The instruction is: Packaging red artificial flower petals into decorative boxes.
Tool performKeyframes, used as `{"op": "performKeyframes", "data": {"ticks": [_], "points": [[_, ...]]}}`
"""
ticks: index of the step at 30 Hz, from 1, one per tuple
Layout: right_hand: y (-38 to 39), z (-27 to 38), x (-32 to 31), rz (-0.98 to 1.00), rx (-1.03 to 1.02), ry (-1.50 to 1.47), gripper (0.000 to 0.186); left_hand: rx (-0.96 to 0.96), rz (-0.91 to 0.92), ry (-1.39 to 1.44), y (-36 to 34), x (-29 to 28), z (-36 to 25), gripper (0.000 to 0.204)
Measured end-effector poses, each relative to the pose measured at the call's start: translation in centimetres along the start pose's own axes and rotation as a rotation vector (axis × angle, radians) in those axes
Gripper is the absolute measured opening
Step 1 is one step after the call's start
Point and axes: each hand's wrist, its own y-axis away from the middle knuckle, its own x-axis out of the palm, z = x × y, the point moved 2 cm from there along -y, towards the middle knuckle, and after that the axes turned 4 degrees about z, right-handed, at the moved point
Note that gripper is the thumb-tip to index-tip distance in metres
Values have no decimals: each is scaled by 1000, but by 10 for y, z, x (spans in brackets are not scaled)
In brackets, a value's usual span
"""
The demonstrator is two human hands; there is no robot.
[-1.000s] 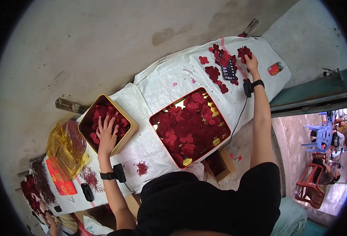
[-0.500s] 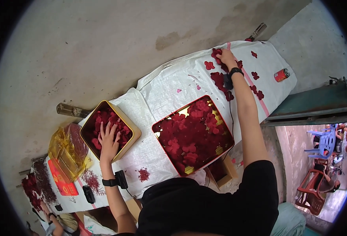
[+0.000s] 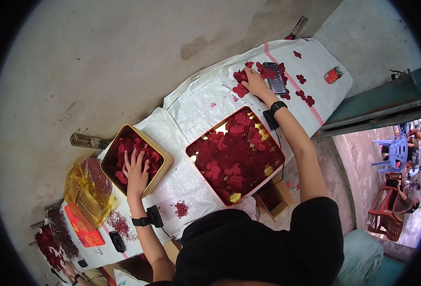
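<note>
My left hand (image 3: 136,175) rests inside a deep gold-rimmed square tin (image 3: 162,172), its fingers spread over the dark red fabric flower petals (image 3: 124,144) in it. Farther out to the right, my right hand (image 3: 256,86) has its fingers closed around a bunch of red petals (image 3: 240,82) at the tablecloth's far side. Part of that bunch is hidden by the fingers. Beside this hand lies a phone (image 3: 278,82) with loose petals around it. Between my arms sits a shallow square tray (image 3: 192,168) with a red rim and gold inside, covered with red petals.
White woven sheeting (image 3: 172,138) covers the table along the wall. On the right stands a red can (image 3: 333,75). To the left lie a yellow plastic bag (image 3: 87,193), a red packet (image 3: 85,228) and a black device (image 3: 117,241). An open cardboard box (image 3: 279,202) is below the tray.
My right hand has drawn left and nearer with petals, uncovering the phone. My left hand stays spread in the deep tin. The whole view has shifted slightly.
</note>
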Motion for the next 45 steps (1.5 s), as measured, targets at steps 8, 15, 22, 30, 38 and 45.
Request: {"op": "performKeyframes", "data": {"ticks": [8,15,22,30,38,45], "points": [[10,-1,-6,-68,-94,326,58,19,-22,-17,-2,2,-4,42],[-2,5,-1,-15,81,211,66,-16,4,11,-1,-1,-5,42],[4,2,2,92,-49,-38,71,-2,-5,-3,-2,0,-4,42],[16,5,-6,33,-4,300,69,3,-10,-2,-2,1,-3,41],[14,3,-3,44,100,127,67,6,-8,-2,-3,2,-2,41],[14,0,-3,-52,-65,4,62,2,-15,-18,-4,1,-3,41]]}}
